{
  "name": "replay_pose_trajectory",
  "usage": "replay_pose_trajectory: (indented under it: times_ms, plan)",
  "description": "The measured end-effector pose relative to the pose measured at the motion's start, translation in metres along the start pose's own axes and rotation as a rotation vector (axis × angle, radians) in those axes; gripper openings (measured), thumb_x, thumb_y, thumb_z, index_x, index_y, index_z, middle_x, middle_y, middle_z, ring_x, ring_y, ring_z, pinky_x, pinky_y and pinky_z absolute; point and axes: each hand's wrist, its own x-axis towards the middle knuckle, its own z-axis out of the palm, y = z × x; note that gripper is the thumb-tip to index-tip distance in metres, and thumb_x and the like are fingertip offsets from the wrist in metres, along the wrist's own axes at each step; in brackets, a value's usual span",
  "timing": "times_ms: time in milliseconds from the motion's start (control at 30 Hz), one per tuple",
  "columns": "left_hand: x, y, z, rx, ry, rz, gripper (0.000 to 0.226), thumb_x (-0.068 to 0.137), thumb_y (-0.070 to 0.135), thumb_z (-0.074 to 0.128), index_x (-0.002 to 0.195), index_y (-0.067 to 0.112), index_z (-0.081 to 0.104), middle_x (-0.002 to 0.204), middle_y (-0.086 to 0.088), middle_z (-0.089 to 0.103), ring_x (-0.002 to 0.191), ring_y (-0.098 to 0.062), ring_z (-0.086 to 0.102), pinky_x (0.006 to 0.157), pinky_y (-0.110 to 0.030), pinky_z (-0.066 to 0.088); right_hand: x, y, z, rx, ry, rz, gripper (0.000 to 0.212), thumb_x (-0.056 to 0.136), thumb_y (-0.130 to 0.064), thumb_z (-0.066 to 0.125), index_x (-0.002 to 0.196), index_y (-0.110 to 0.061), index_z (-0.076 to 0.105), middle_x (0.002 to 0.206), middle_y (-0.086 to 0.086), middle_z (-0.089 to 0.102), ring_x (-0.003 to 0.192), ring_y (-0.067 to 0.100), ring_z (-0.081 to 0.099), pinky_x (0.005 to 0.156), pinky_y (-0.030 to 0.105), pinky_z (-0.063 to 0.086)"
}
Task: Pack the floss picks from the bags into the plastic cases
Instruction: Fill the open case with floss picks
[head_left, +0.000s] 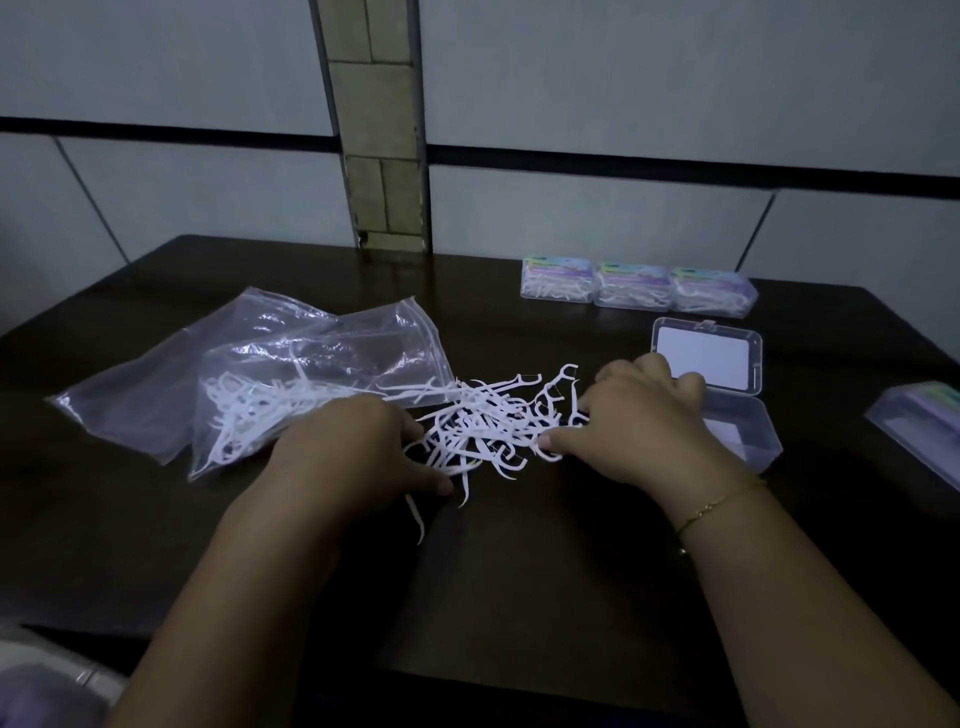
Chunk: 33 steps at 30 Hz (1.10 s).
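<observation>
Hands (358, 447) (644, 421) flanking floss picks (488, 421)

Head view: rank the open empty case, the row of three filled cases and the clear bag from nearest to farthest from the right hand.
From the right hand:
1. Open empty case, just right of it, partly behind the hand.
2. Row of three filled cases, at the far table edge.
3. Clear bag, across the loose pile, on the left.

A dark wooden table (519, 571) stands against a pale panelled wall (623, 78).
</observation>
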Motion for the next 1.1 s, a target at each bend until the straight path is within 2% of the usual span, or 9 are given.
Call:
replay_pose_trajectory:
  times_ms: [67, 133, 233, 400, 567, 700, 867, 1000, 1100]
  plan:
    - [0.003, -0.001, 0.003, -0.050, 0.040, 0.019, 0.034, 0.068, 0.055, 0.075, 0.098, 0.039, 0.071, 0.086, 0.013, 0.066, 0.085, -0.011, 0.060, 0.078, -0.032, 0.051, 0.000, 0.000, 0.003, 0.021, 0.052, -0.008, 0.046, 0.085, -0.059, 0.053, 0.112, -0.025, 0.067, 0.129, -0.003, 0.048, 0.123, 0.022, 0.029, 0.089, 0.040, 0.024]
    - [0.004, -0.001, 0.004, -0.079, 0.082, 0.028, 0.011, 0.073, 0.049, 0.074, 0.079, 0.039, 0.072, 0.080, 0.014, 0.068, 0.079, -0.008, 0.061, 0.075, -0.031, 0.052, 0.000, 0.000, 0.007, 0.040, 0.092, -0.018, 0.029, 0.090, -0.046, 0.053, 0.106, -0.027, 0.069, 0.128, -0.004, 0.048, 0.121, 0.021, 0.029, 0.090, 0.039, 0.023]
    - [0.001, 0.000, 0.006, -0.047, 0.115, 0.028, 0.017, 0.077, 0.046, 0.071, 0.062, 0.040, 0.065, 0.077, 0.013, 0.068, 0.076, -0.007, 0.061, 0.071, -0.029, 0.052, -0.003, 0.000, 0.012, 0.033, 0.154, -0.039, 0.024, 0.090, -0.036, 0.052, 0.102, -0.025, 0.070, 0.125, -0.004, 0.049, 0.120, 0.020, 0.030, 0.089, 0.038, 0.023]
    - [-0.004, -0.002, 0.003, 0.002, 0.225, 0.038, 0.014, 0.079, 0.053, 0.066, 0.075, 0.041, 0.072, 0.069, 0.014, 0.065, 0.067, -0.004, 0.058, 0.061, -0.025, 0.046, -0.007, 0.001, 0.012, 0.033, 0.184, -0.055, 0.026, 0.089, -0.033, 0.050, 0.101, -0.023, 0.071, 0.127, -0.005, 0.050, 0.122, 0.019, 0.029, 0.088, 0.038, 0.021]
    - [-0.011, -0.005, -0.004, -0.025, 0.278, 0.046, 0.013, 0.082, 0.050, 0.064, 0.079, 0.040, 0.072, 0.063, 0.015, 0.061, 0.059, -0.001, 0.055, 0.053, -0.023, 0.039, -0.015, 0.016, 0.001, 0.162, 0.165, -0.068, 0.024, 0.092, -0.037, 0.048, 0.101, -0.031, 0.070, 0.135, -0.011, 0.044, 0.126, 0.015, 0.025, 0.090, 0.037, 0.021]
    - [-0.012, -0.008, -0.006, -0.106, 0.330, 0.063, 0.012, 0.085, 0.044, 0.063, 0.087, 0.036, 0.072, 0.072, 0.016, 0.062, 0.064, 0.000, 0.055, 0.059, -0.025, 0.044, -0.017, 0.037, -0.011, 0.274, 0.168, -0.021, 0.023, 0.094, -0.040, 0.048, 0.106, -0.034, 0.066, 0.136, -0.014, 0.042, 0.127, 0.014, 0.024, 0.086, 0.034, 0.018]
    - [-0.013, 0.002, -0.006, -0.260, 0.393, 0.112, 0.014, 0.085, 0.040, 0.062, 0.094, 0.034, 0.071, 0.085, 0.008, 0.069, 0.079, -0.011, 0.060, 0.070, -0.030, 0.048, -0.019, 0.073, -0.020, 0.297, 0.218, 0.115, 0.024, 0.097, -0.037, 0.043, 0.111, -0.034, 0.062, 0.143, -0.010, 0.039, 0.131, 0.018, 0.021, 0.096, 0.038, 0.024]
    - [-0.011, 0.014, 0.001, -0.407, 0.471, 0.130, 0.015, 0.084, 0.035, 0.066, 0.095, 0.028, 0.073, 0.075, 0.014, 0.065, 0.069, -0.001, 0.056, 0.066, -0.027, 0.042, -0.022, 0.092, -0.017, 0.133, 0.162, 0.216, 0.028, 0.099, -0.031, 0.043, 0.122, -0.036, 0.057, 0.148, -0.007, 0.030, 0.133, 0.022, 0.019, 0.098, 0.039, 0.027]
    - [-0.008, 0.022, 0.005, -0.451, 0.490, 0.147, 0.012, 0.083, 0.037, 0.067, 0.091, 0.031, 0.074, 0.070, 0.021, 0.060, 0.063, 0.004, 0.055, 0.060, -0.021, 0.042, -0.022, 0.096, -0.012, 0.124, 0.151, 0.241, 0.027, 0.099, -0.032, 0.042, 0.119, -0.035, 0.059, 0.149, -0.005, 0.028, 0.132, 0.023, 0.019, 0.098, 0.040, 0.026]
